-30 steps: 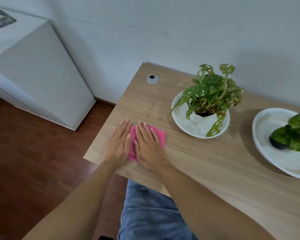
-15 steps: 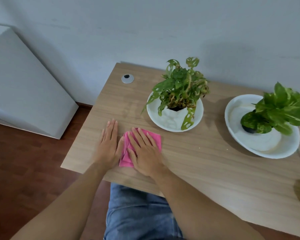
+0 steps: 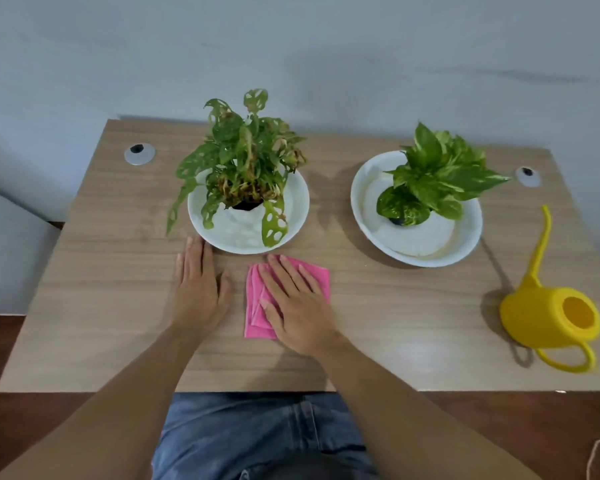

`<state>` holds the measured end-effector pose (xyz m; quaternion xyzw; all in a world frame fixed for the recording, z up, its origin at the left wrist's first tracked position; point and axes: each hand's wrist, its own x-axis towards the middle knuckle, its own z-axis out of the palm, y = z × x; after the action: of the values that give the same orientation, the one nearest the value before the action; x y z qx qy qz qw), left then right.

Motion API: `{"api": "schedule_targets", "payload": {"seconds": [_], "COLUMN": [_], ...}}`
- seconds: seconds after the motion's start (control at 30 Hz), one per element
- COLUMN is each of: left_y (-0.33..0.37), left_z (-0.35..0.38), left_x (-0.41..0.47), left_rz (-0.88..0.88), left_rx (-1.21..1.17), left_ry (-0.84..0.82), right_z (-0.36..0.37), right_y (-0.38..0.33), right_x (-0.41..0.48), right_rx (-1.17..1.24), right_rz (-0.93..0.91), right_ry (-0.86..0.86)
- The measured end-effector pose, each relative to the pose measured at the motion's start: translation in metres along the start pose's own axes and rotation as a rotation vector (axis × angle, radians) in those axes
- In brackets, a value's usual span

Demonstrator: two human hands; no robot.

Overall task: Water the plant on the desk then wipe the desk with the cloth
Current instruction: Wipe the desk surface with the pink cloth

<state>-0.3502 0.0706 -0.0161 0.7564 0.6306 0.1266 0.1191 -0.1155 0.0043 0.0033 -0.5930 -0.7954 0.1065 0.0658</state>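
A folded pink cloth (image 3: 255, 299) lies on the wooden desk (image 3: 101, 271) near its front middle. My right hand (image 3: 297, 306) presses flat on the cloth, fingers spread. My left hand (image 3: 198, 289) rests flat on the bare wood just left of the cloth, holding nothing. Behind the hands stands a holey-leaved plant (image 3: 243, 161) in a white dish (image 3: 295, 209). A second leafy plant (image 3: 437, 171) sits in another white dish (image 3: 471, 233) to the right. A yellow watering can (image 3: 548, 317) stands at the desk's right edge.
Two grey cable grommets (image 3: 139, 154) (image 3: 527, 175) sit at the desk's back corners. A pale wall runs behind the desk. A white cabinet (image 3: 7, 258) stands on the left over dark wooden floor. My jeans show below the front edge.
The right hand has slid the cloth to the right along the desk. The left hand has come off the cloth onto bare wood. My view has swung right, bringing the watering can in.
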Motion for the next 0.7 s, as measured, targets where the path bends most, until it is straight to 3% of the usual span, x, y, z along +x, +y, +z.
{"api": "schedule_targets", "payload": {"seconds": [0.3, 0.53, 0.7], "left_y": [0.052, 0.057, 0.055], "left_z": [0.019, 0.015, 0.012], "left_x": [0.001, 0.002, 0.000], "left_rz": [-0.144, -0.151, -0.154], "left_rx": [0.055, 0.055, 0.042], "left_ry": [0.079, 0.108, 0.099], "right_z": [-0.023, -0.022, -0.014], "right_y": [0.091, 0.065, 0.039], "right_x": [-0.028, 0.016, 0.011], "right_rx": [-0.048, -0.094, -0.040], "right_rz": [0.152, 0.260, 0.145], "right_ry": [0.006, 0.033, -0.004]}}
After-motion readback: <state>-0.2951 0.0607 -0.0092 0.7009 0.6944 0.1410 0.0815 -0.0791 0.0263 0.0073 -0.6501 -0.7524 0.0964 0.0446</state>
